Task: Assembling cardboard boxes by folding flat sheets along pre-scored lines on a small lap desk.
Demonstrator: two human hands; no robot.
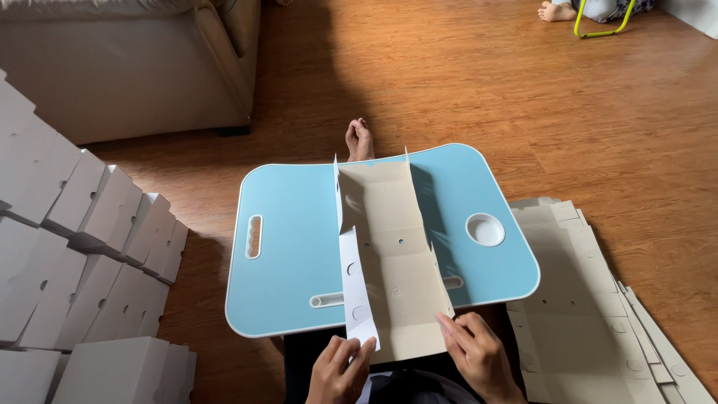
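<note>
A flat-cut cardboard box blank [393, 247], grey-brown inside and white outside, lies lengthwise on a light blue lap table [292, 224]. Its long side flaps are partly folded up. My left hand [338, 369] pinches the near end of the white left flap [356, 288]. My right hand [479, 355] presses its fingers on the near right corner of the blank. My feet [360, 139] show beyond the table's far edge.
Several folded white boxes [82, 247] are stacked in rows at the left. A pile of flat cardboard blanks [583, 299] lies on the wood floor at the right. A beige sofa [127, 60] stands at the back left. Another person's foot [557, 10] and a yellow-green frame [602, 30] are at the top right.
</note>
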